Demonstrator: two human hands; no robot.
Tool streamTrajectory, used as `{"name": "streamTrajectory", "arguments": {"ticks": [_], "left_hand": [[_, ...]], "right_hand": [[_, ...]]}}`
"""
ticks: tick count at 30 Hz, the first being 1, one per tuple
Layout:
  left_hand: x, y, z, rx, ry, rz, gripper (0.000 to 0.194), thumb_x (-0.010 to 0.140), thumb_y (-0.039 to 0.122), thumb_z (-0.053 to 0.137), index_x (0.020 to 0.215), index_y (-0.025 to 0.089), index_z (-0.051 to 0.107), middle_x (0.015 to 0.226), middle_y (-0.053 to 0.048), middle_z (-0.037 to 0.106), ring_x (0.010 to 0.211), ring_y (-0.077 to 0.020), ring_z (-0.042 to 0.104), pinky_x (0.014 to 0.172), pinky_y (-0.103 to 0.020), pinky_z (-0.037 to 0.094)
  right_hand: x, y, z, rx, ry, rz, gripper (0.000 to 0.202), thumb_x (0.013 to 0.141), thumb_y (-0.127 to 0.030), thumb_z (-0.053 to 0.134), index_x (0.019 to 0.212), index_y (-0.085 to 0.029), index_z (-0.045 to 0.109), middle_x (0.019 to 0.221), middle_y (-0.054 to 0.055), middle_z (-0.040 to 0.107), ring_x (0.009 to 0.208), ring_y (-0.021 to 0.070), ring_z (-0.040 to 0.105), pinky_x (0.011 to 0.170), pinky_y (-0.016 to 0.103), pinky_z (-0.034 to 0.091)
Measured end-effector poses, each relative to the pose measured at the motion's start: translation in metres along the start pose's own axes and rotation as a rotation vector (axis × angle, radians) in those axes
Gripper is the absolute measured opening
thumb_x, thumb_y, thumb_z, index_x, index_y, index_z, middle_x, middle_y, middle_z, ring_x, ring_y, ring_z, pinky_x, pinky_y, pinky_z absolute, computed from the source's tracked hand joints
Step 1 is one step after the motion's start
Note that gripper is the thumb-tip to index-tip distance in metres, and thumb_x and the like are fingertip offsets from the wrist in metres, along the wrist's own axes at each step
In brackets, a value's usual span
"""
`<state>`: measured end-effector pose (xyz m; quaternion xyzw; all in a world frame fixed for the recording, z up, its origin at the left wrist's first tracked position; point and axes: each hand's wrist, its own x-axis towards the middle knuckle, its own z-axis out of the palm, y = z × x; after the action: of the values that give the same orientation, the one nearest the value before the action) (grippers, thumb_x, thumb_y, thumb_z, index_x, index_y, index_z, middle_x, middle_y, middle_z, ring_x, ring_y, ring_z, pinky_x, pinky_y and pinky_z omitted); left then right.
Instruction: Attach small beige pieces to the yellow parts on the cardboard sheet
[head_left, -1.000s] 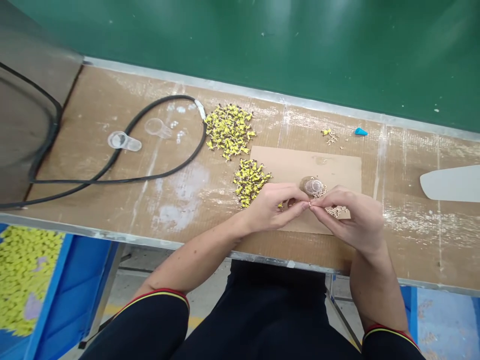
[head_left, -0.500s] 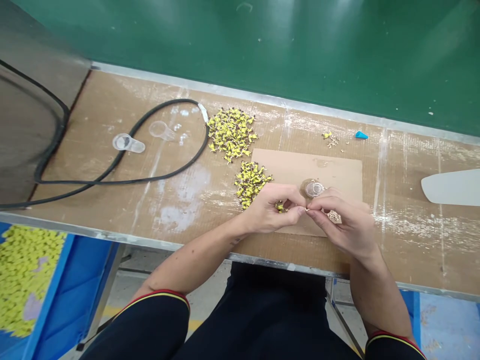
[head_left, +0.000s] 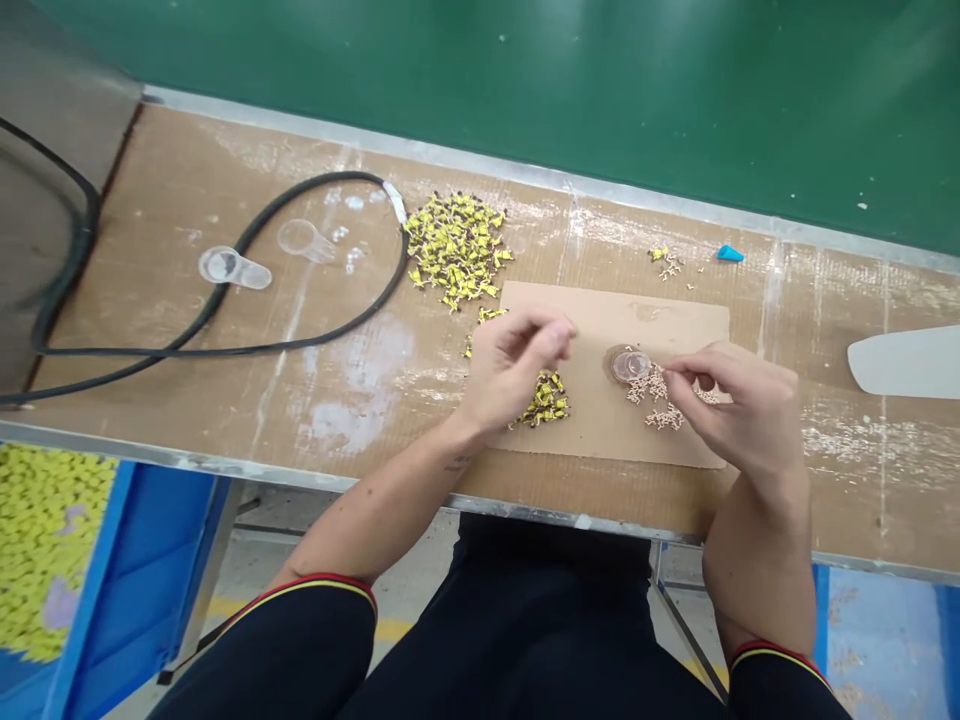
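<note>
ok so biggest change rn: the hands were meeting at the fingertips just short of the round clear squat container (head_left: 631,368), w/ a tiny pale bit between them, and now they've split to either side of it. Left hand (head_left: 514,370) is off to the container's left, fingers curled in w/ thumb close to the index, above a small pile of yellow-and-dark plastic pcs (head_left: 547,402); can't tell if it's got anything. Right hand (head_left: 742,400) is just right of the container, thumb + index basically closed at the tips by the tiny pale branching pcs (head_left: 666,417); too small to tell if one's pinched in there. Those pale ones lie along the container's near right side, on the flat tan cardboard sheet (head_left: 600,440). Bigger yellow-and-dark heap (head_left: 457,245) is well left of the container, on the far side. So imo the joint fingertip work is broken off atm, each hand at its own supply.
</note>
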<state>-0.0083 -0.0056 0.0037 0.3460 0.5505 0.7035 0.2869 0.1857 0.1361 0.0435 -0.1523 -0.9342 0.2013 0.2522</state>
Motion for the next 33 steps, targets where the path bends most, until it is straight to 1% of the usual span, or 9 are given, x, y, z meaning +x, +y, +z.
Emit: {"name": "streamTrajectory", "arguments": {"ticks": [2, 4, 7, 10, 13, 18, 26, 29, 33], "left_hand": [[0.005, -0.004, -0.004, -0.105, 0.105, -0.038, 0.025, 0.09, 0.043, 0.07, 0.084, 0.019, 0.073, 0.075, -0.002, 0.068, 0.064, -0.0105, 0.064, 0.052, -0.019, 0.049], [0.008, -0.007, -0.007, -0.143, 0.136, -0.07, 0.017, 0.086, 0.037, 0.072, 0.087, 0.02, 0.074, 0.08, -0.003, 0.07, 0.068, -0.0113, 0.067, 0.051, -0.019, 0.05], [0.009, -0.009, -0.007, -0.077, 0.125, -0.09, 0.012, 0.084, 0.029, 0.072, 0.092, 0.02, 0.073, 0.083, -0.002, 0.072, 0.074, -0.0123, 0.071, 0.054, -0.019, 0.052], [0.007, -0.009, -0.005, -0.033, 0.096, -0.056, 0.018, 0.085, 0.027, 0.073, 0.101, 0.02, 0.07, 0.081, -0.001, 0.073, 0.076, -0.0119, 0.072, 0.058, -0.018, 0.055], [0.006, -0.006, -0.003, -0.033, 0.088, -0.049, 0.023, 0.085, 0.026, 0.076, 0.106, 0.019, 0.069, 0.083, -0.001, 0.076, 0.071, -0.0104, 0.071, 0.061, -0.019, 0.057], [0.006, -0.002, 0.0, -0.059, 0.076, -0.088, 0.017, 0.084, 0.025, 0.078, 0.096, 0.015, 0.071, 0.086, -0.003, 0.076, 0.071, -0.0096, 0.071, 0.066, -0.02, 0.061], [0.004, -0.003, 0.002, -0.09, 0.026, -0.142, 0.029, 0.082, 0.033, 0.084, 0.092, 0.016, 0.064, 0.077, 0.002, 0.068, 0.071, -0.0126, 0.076, 0.069, -0.022, 0.062], [0.003, -0.002, 0.003, -0.162, -0.012, -0.162, 0.032, 0.081, 0.035, 0.085, 0.089, 0.017, 0.06, 0.081, 0.002, 0.066, 0.074, -0.0132, 0.077, 0.07, -0.022, 0.063], [0.001, -0.001, 0.005, -0.189, -0.06, -0.158, 0.035, 0.079, 0.038, 0.088, 0.084, 0.016, 0.061, 0.084, -0.001, 0.068, 0.076, -0.012, 0.074, 0.07, -0.021, 0.062]], "right_hand": [[-0.001, 0.007, 0.001, -0.069, -0.045, 0.036, 0.012, 0.088, -0.013, 0.067, 0.08, -0.022, 0.071, 0.066, -0.002, 0.07, 0.061, 0.013, 0.065, 0.058, 0.027, 0.046], [-0.002, 0.008, 0.004, -0.09, -0.084, 0.066, 0.012, 0.088, -0.016, 0.067, 0.08, -0.022, 0.072, 0.065, -0.002, 0.07, 0.06, 0.0133, 0.065, 0.058, 0.028, 0.045], [-0.003, 0.005, 0.01, -0.121, -0.105, 0.093, 0.012, 0.088, -0.018, 0.066, 0.081, -0.022, 0.073, 0.065, -0.002, 0.07, 0.061, 0.0136, 0.065, 0.058, 0.028, 0.043], [-0.002, 0.0, 0.014, -0.164, -0.095, 0.128, 0.014, 0.089, -0.019, 0.064, 0.079, -0.023, 0.073, 0.064, -0.002, 0.07, 0.06, 0.0136, 0.063, 0.058, 0.028, 0.041], [-0.001, -0.003, 0.016, -0.195, -0.107, 0.163, 0.014, 0.087, -0.02, 0.064, 0.076, -0.022, 0.073, 0.062, -0.002, 0.068, 0.058, 0.0136, 0.061, 0.056, 0.029, 0.038], [-0.001, -0.004, 0.015, -0.221, -0.117, 0.171, 0.015, 0.088, -0.021, 0.064, 0.076, -0.022, 0.073, 0.062, -0.002, 0.067, 0.058, 0.0137, 0.061, 0.055, 0.028, 0.036], [-0.001, -0.003, 0.018, -0.199, -0.151, 0.194, 0.013, 0.087, -0.021, 0.065, 0.078, -0.022, 0.073, 0.064, -0.001, 0.067, 0.059, 0.0141, 0.059, 0.055, 0.029, 0.034], [0.0, -0.005, 0.014, -0.115, -0.089, 0.185, 0.013, 0.087, -0.02, 0.065, 0.077, -0.023, 0.072, 0.06, -0.003, 0.062, 0.055, 0.0128, 0.056, 0.055, 0.029, 0.037], [0.002, -0.012, 0.006, 0.172, 0.08, 0.199, 0.011, 0.085, -0.016, 0.067, 0.076, -0.024, 0.07, 0.057, -0.005, 0.055, 0.051, 0.0113, 0.048, 0.051, 0.029, 0.037]]}}
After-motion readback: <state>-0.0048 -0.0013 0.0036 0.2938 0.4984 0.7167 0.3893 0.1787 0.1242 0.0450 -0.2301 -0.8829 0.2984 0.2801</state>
